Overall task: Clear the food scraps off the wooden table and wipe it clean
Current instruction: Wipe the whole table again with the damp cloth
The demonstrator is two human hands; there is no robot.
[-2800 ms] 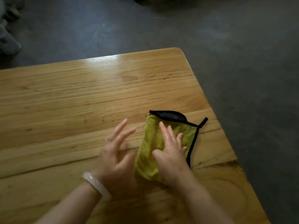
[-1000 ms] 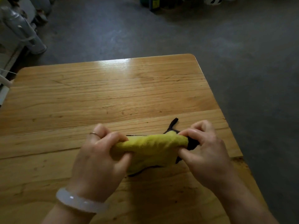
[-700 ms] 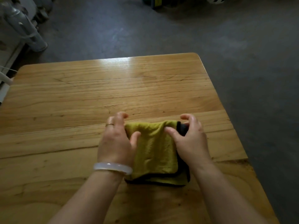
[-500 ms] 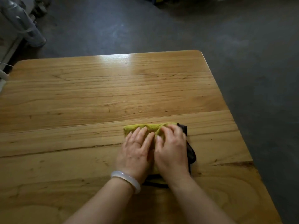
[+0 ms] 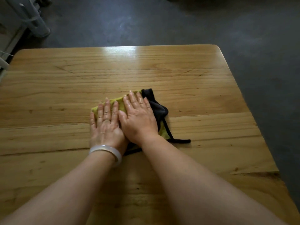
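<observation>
Head view. A folded yellow cloth (image 5: 121, 101) with black trim lies flat on the wooden surface (image 5: 65, 82), right of the surface's middle. The left hand (image 5: 105, 125) and right hand (image 5: 139, 119) press on the cloth side by side, palms down, thumbs touching; the fingers (image 5: 107, 108) of each hand are straight and close together, gripping nothing. A pale bangle (image 5: 106, 151) circles the left wrist. Black cloth bunches just right of the right hand, and a black strap (image 5: 180, 141) trails from the cloth's near right corner toward the right edge.

Edges and room: bare wood extends from the cloth in every direction, widest to its left and beyond it up to the far edge, narrower to its right, where the surface's rounded far corner and right edge meet grey floor (image 5: 162, 21). No scraps are discernible on the wood. A pale cylinder (image 5: 32, 18) stands on the floor beyond the far left corner.

Change: half a second ago the hands pressed the cloth nearer the person; both now lie farther out with the arms extended, the cloth is angled, and the strap is exposed.
</observation>
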